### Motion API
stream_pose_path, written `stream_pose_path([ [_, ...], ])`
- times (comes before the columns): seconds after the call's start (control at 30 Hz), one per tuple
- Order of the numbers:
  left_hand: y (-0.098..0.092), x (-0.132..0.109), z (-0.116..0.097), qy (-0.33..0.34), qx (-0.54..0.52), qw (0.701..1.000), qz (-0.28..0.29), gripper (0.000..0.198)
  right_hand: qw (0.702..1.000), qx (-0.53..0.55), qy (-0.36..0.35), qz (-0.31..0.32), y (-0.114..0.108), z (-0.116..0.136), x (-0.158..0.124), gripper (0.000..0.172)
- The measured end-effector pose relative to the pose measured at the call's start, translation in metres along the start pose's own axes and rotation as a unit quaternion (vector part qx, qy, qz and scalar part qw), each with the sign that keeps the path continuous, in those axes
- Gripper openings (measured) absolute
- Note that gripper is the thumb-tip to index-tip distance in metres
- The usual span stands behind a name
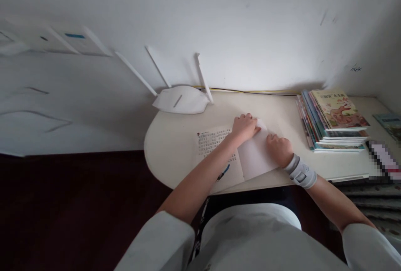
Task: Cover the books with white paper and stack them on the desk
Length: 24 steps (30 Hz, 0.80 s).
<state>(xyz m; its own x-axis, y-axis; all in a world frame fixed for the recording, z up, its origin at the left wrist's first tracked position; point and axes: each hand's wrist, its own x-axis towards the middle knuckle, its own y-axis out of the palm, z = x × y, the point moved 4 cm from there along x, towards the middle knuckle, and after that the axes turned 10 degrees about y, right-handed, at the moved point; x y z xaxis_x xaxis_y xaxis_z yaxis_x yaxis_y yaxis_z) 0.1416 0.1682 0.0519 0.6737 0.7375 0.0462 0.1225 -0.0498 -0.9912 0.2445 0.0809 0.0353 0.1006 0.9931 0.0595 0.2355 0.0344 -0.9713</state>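
An open book (pixel 214 143) lies on the white table near its front edge. Printed text and a small blue-and-black picture show on its left page, while a blank white sheet (pixel 255 158) covers the right side. My left hand (pixel 246 127) rests at the top of the book near the fold, fingers bent together and thumb against the white sheet. At the sheet's right edge, my right hand (pixel 280 150) is closed in a fist-like grip; its fingertips are hidden. A grey wristband (pixel 301 172) circles my right wrist.
A white router (pixel 181 100) with upright antennas stands at the back left of the table (pixel 166 145). Several stacked books (pixel 340 110) stand to the right. A cable (pixel 250 92) runs along the wall. Another book (pixel 388 125) lies at the far right, near a blurred-out patch.
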Motion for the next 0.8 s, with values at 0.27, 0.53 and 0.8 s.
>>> stream_pose_path([
  [0.27,-0.008,-0.002,0.005,-0.001,-0.025,1.000,0.008,0.032,1.000,-0.008,0.003,-0.019,-0.003,-0.004,-0.004,0.035],
  [0.53,0.004,-0.001,0.016,0.022,-0.086,0.996,0.009,0.024,0.999,-0.002,-0.009,-0.037,0.004,0.009,0.000,0.044],
  [0.8,0.004,0.004,0.012,-0.006,-0.101,0.994,-0.044,0.030,1.000,0.002,0.005,-0.014,0.009,0.015,0.018,0.049],
])
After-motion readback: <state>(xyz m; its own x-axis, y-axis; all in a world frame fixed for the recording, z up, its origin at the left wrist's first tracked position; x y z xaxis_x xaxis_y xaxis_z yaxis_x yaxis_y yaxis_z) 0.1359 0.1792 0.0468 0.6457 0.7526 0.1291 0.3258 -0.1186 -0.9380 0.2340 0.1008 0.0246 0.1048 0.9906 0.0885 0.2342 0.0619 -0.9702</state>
